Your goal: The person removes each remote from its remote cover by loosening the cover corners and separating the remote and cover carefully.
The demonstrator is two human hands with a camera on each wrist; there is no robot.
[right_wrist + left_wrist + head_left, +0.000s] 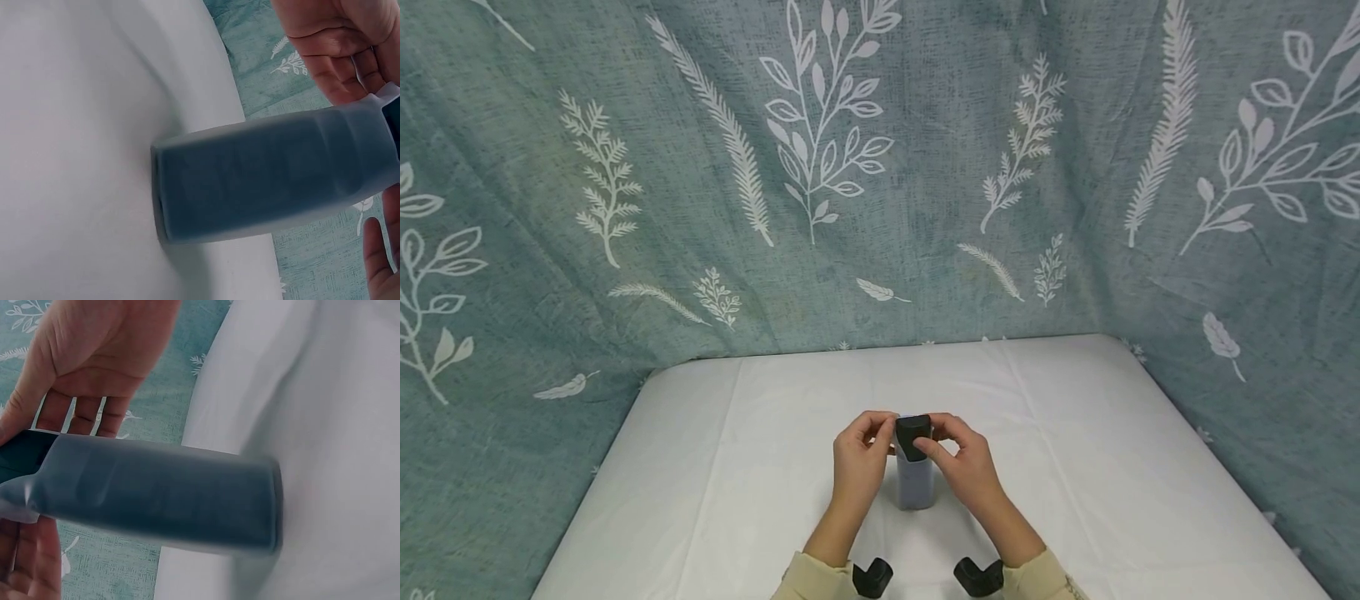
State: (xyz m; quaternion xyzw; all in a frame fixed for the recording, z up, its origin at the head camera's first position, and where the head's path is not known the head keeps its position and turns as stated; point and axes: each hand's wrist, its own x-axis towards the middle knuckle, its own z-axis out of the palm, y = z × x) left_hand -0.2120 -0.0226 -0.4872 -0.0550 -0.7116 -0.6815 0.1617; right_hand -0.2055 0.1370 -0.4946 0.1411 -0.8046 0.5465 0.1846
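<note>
A tall black block-shaped item (913,429) stands upright on the white table, its lower part inside a translucent frosted plastic sleeve (915,487). Its exact kind cannot be told. My left hand (861,458) pinches the sleeve's top edge at the left side; in the right wrist view that corner of the film is drawn outward. On the other side, my right hand (966,467) holds the top between thumb and fingers, with the thumb across the black front. Through the film, the sleeve (162,490) shows the dark body reaching down to the base. Some fingertips are hidden behind it.
A white cloth (760,467) with light creases covers the table. Behind it and at both sides hangs a green curtain (925,167) with white leaf prints. A black device (872,577) sits at the left cuff, and another black device (978,577) at the right.
</note>
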